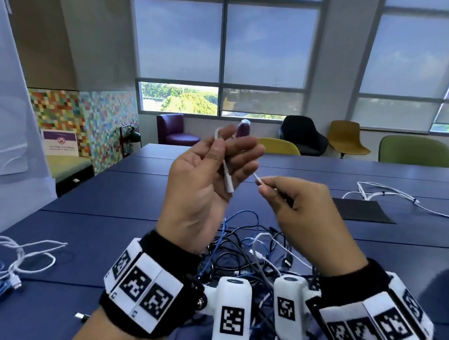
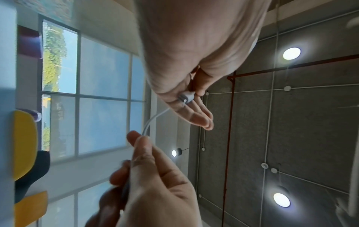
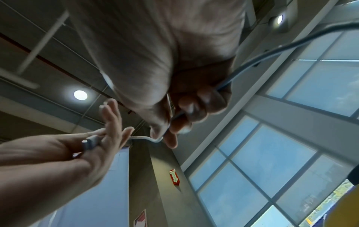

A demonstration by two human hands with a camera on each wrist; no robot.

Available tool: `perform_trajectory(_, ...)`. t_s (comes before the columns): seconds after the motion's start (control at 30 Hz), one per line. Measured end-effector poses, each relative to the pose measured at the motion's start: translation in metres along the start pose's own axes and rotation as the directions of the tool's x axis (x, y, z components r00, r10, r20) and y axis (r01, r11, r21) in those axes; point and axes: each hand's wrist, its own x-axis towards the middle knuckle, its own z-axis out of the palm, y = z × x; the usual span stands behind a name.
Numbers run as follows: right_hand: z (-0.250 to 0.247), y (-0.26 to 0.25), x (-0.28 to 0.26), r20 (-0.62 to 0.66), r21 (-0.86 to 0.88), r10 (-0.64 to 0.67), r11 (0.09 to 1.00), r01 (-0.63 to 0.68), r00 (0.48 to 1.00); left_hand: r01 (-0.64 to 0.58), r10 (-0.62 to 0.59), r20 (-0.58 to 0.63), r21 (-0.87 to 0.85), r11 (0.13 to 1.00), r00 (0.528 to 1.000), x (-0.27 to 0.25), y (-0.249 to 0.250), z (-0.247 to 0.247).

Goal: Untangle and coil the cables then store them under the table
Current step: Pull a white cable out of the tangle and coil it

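Observation:
A thin white cable [image 1: 228, 182] is held up above the blue table [image 1: 110, 215]. My left hand [image 1: 227, 154] is raised, palm toward me, its thumb pinching the cable against nearly straight fingers. The cable bends over the fingertips and its plug hangs down across the palm. In the left wrist view the plug [image 2: 186, 96] lies against the fingers. My right hand [image 1: 267, 185] pinches the same cable [image 3: 143, 137] a short way from the left hand, between thumb and forefinger, and the rest runs through its curled fingers. Below both hands lies a tangle of black, blue and white cables [image 1: 252, 250].
Loose white and blue cables [image 1: 7, 261] lie at the table's near left. Another white cable [image 1: 390, 193] sprawls at the far right beside a black mat [image 1: 360, 209]. Several chairs [image 1: 346, 138] stand beyond the table under the windows.

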Motion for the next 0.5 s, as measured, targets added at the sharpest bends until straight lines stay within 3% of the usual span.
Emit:
perform_trajectory(0.13,-0.007,-0.016,-0.007,0.228,-0.083,0.068,0.995,-0.05,0.971,-0.101,0.105,-0.067,0.055,0.993,0.992,-0.001,0.003,0.007)
perform_trajectory(0.23,-0.017,-0.026,-0.014,0.484,-0.206,0.171,0.975,-0.078,0.858,-0.136,0.162,-0.12,0.204,0.97,0.979,-0.005,0.003,0.009)
perform_trajectory(0.3,-0.024,-0.033,-0.018,0.574,-0.239,0.226,0.965,-0.104,0.787,-0.123,0.17,-0.146,0.286,0.95,0.975,-0.005,0.006,0.007)
perform_trajectory(0.5,-0.045,-0.049,-0.016,0.491,-0.303,0.181,0.953,-0.028,0.852,-0.057,0.133,-0.132,0.467,0.883,0.982,-0.004,0.007,-0.001)
